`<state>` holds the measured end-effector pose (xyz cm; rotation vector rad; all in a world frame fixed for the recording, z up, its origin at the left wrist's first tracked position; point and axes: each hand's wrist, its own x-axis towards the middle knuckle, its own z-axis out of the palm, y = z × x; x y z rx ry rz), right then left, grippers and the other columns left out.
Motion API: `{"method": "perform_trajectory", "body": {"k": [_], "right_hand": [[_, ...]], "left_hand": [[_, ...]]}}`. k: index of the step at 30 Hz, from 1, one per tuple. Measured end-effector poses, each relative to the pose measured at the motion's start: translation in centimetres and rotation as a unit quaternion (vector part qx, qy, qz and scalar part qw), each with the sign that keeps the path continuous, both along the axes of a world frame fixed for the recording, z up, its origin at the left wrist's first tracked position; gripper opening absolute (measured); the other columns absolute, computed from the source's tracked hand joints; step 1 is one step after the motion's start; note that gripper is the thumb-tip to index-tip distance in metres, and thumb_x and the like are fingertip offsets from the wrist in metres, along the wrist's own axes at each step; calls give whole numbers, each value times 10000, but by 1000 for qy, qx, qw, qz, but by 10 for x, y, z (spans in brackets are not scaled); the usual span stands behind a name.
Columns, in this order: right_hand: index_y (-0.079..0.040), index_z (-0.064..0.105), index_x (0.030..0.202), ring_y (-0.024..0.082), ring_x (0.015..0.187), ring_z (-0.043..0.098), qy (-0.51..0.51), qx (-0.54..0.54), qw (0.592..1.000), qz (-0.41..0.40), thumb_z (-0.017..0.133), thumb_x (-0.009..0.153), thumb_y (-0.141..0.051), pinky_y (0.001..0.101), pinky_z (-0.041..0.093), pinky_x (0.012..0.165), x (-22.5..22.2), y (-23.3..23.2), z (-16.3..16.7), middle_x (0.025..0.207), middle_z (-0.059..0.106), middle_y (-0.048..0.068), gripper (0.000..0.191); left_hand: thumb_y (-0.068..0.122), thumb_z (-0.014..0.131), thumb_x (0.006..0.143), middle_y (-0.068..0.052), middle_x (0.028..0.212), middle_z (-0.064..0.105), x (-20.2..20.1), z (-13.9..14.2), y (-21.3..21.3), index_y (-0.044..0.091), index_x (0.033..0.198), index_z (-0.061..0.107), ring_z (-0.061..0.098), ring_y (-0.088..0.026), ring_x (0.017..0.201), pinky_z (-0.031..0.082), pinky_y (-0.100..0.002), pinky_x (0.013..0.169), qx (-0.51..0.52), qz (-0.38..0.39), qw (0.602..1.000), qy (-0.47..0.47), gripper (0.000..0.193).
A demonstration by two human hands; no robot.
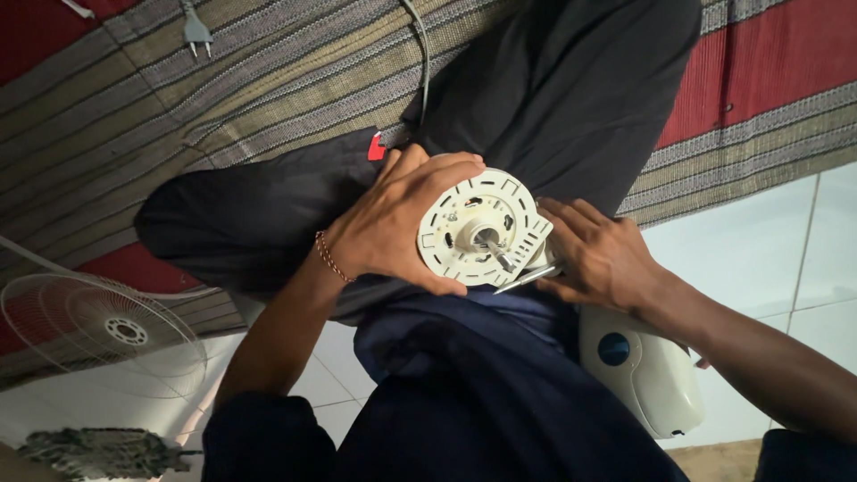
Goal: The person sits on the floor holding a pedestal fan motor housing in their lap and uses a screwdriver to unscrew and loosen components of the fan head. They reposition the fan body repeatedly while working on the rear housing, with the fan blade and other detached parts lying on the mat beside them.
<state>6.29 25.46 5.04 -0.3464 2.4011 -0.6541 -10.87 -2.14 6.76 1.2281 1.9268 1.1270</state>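
Striped woven mat (268,80), plug (195,34), fan guard (98,335), white tiles (759,241).

No packages, signs or screens show; the only label-like thing is a small red tag (377,146) on the dark cloth, far centre.

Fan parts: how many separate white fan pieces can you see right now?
3: the round motor housing held by both hands on the lap, the wire fan guard on the floor at left, and the base cover at lower right. More may be hidden.
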Motion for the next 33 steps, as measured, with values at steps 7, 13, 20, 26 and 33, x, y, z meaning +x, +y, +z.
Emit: {"method": "perform_trajectory", "body": {"k": [7,13,20,26,33], "right_hand": [[-71,514,1430,351,1161,641,22,14,999,22,695,736,-636,443,623,559,12,7,-10,1445,555,129,913],[-83,508,1440,332,1149,641,-7,7,1000,14,673,731,-662,439,625,562,4,7,-6,1469,556,117,930],[-58,589,1222,292,1020,691,30,-65,997,-39,796,713,-516,408,613,567,-6,22,50,1177,672,121,715],[21,583,1173,293,815,680,167,-130,975,-68,910,732,-403,366,558,475,5,7,47,1021,644,155,693],[20,471,1308,352,1027,667,24,-131,985,-114,852,661,-404,422,605,724,-5,3,25,1244,592,182,863]], "left_hand": [[614,978,548,-140,1455,579,-1,-1,4,13,1440,484,527,-248,1004,389,-402,909,37,1,999,27,1183],[614,968,562,-104,1446,586,-3,3,5,24,1442,500,529,-260,1005,418,-426,968,22,13,999,40,1158],[585,973,604,-109,1474,569,-3,5,4,15,1460,477,538,-269,1048,432,-435,1017,22,21,999,25,1141],[579,973,608,-107,1489,557,-1,5,2,19,1470,471,532,-266,1049,440,-423,1028,24,26,999,17,1144],[588,969,582,-115,1485,554,-2,10,1,31,1456,478,542,-279,1070,403,-425,975,7,10,1000,19,1147]]}}
